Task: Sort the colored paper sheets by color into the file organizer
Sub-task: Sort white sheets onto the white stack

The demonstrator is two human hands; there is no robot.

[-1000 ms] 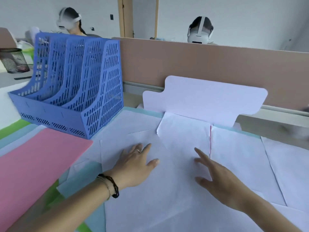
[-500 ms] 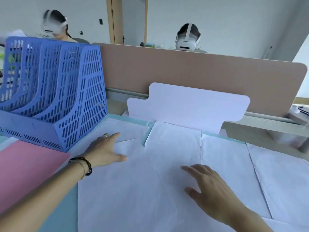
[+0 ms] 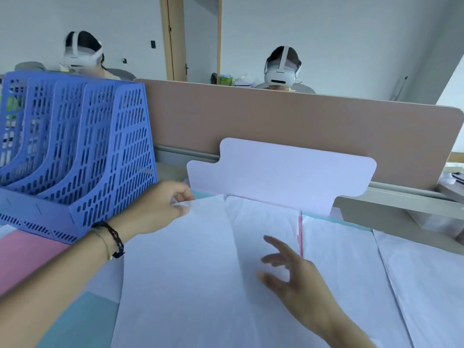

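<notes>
The left hand [image 3: 160, 209] is pinching a white sheet's [image 3: 180, 267] far corner, the right hand [image 3: 293, 277] hovering open at 5 o'clock; next, lifting it toward the organizer [image 3: 75, 156] at 10 o'clock.

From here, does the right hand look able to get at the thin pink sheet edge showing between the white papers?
Probably yes: the right hand hovers open just left of the pink sheet edge, and nothing stands between them, though white papers cover most of it.

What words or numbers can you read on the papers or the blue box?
None can be read.
White sheets: blank.
Pink sheet: blank.
Blue file organizer: only slots, no label showing.
Lilac card: blank.
Green item behind the divider: too small and blurred to read.
</notes>
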